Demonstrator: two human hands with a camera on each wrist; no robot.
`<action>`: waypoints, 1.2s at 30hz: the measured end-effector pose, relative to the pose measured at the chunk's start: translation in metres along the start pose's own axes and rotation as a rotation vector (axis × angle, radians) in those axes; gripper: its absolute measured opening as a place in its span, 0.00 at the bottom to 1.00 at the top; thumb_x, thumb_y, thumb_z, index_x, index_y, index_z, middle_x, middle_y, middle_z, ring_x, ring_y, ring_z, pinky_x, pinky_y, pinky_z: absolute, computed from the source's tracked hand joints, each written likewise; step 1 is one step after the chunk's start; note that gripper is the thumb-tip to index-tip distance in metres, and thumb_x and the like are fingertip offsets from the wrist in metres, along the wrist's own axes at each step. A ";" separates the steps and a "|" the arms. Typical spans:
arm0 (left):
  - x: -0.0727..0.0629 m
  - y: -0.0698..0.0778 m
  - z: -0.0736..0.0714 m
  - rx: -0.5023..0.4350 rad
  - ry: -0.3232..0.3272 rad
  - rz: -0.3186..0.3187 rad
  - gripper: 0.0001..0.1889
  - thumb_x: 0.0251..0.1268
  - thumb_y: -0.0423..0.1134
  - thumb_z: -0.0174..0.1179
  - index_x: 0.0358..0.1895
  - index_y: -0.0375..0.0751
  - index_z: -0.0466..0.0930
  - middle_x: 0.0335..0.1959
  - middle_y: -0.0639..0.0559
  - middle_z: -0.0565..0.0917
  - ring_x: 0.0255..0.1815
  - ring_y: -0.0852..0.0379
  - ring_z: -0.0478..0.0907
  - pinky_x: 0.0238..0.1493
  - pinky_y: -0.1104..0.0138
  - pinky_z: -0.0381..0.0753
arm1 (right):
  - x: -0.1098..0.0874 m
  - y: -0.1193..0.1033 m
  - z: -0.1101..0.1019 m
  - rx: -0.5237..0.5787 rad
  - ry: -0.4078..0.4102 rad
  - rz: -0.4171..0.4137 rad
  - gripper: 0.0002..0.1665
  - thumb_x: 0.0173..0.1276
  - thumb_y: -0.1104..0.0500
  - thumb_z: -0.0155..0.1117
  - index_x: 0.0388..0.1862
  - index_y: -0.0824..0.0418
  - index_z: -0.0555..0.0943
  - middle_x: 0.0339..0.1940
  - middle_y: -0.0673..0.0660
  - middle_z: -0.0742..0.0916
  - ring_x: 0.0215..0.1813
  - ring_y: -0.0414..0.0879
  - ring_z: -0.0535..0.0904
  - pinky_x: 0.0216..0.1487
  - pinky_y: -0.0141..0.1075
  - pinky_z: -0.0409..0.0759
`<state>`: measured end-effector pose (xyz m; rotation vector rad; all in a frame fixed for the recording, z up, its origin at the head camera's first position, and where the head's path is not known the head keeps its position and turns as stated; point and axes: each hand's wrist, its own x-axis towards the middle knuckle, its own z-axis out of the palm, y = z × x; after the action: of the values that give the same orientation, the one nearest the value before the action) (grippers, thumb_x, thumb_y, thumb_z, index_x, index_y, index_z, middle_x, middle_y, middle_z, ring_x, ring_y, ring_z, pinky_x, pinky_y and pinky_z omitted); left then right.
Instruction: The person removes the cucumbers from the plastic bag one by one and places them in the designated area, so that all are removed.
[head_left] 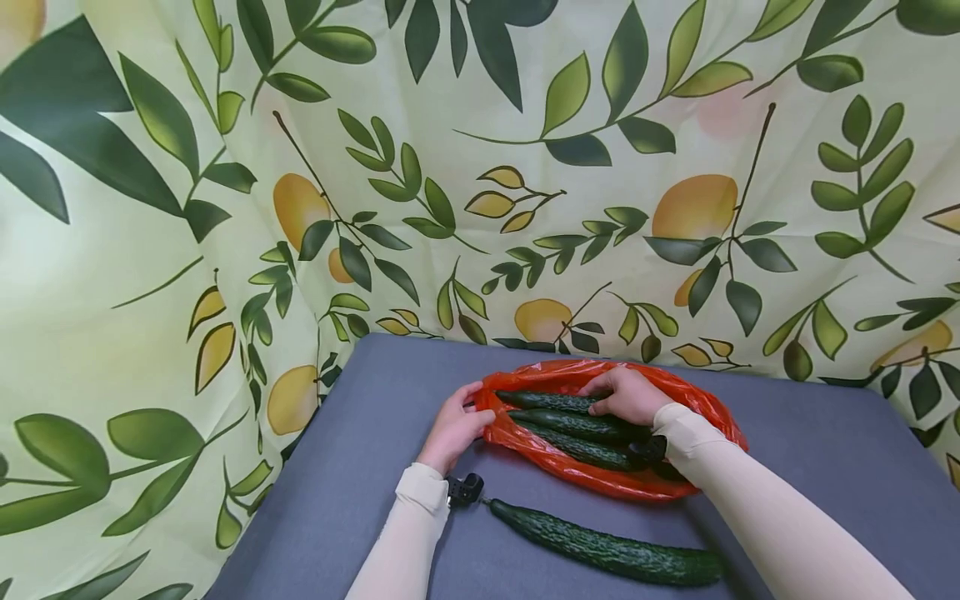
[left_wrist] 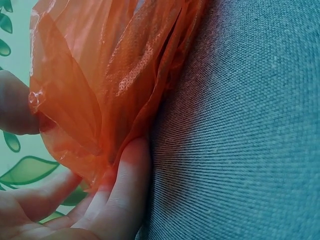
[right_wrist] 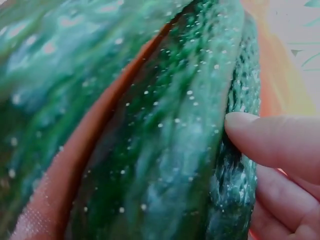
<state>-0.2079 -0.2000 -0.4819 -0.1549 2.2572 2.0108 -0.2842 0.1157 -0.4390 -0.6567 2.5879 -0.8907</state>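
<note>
Red bag (head_left: pixel 592 482), lower centre-right. Our left hand (head_left: pixel 456 427) pinches its left end; our right hand (head_left: pixel 630 397), the nearer, pinches the rear cucumber (head_left: pixel 547 402) inside, long axis running left to right.

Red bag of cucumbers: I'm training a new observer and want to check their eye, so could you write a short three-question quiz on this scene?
1. Which does the left hand grip?
A. the end of the red bag
B. the loose cucumber
C. nothing

2. True or false: in the head view, every cucumber lies inside the red bag.

3. Fill in: of the cucumbers showing in the bag, the right hand grips the one ____ from the head camera.

Key:
1. A.
2. False: the loose cucumber lies outside, on the grey surface.
3. Farthest.
</note>
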 end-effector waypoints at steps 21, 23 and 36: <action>-0.001 0.000 0.001 -0.022 0.003 -0.015 0.38 0.66 0.33 0.63 0.81 0.33 0.67 0.70 0.31 0.78 0.51 0.51 0.82 0.45 0.68 0.86 | -0.034 -0.016 -0.015 -0.020 0.097 0.005 0.18 0.70 0.60 0.75 0.58 0.57 0.92 0.60 0.60 0.92 0.63 0.58 0.84 0.66 0.59 0.84; -0.001 0.001 0.001 -0.022 0.002 -0.010 0.38 0.66 0.33 0.63 0.81 0.33 0.67 0.70 0.31 0.79 0.51 0.52 0.83 0.44 0.69 0.86 | -0.037 -0.020 -0.016 -0.020 0.100 -0.003 0.19 0.70 0.59 0.75 0.59 0.57 0.92 0.60 0.59 0.92 0.64 0.58 0.84 0.67 0.60 0.83; 0.000 0.001 0.000 -0.032 0.007 -0.015 0.38 0.65 0.32 0.63 0.81 0.33 0.67 0.73 0.32 0.77 0.54 0.51 0.83 0.48 0.66 0.88 | -0.072 -0.054 -0.008 -0.032 0.147 -0.005 0.18 0.69 0.56 0.77 0.58 0.49 0.93 0.54 0.49 0.94 0.57 0.48 0.86 0.57 0.45 0.86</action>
<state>-0.2078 -0.1998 -0.4812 -0.1810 2.2215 2.0434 -0.2100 0.1187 -0.3874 -0.6291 2.7360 -0.9337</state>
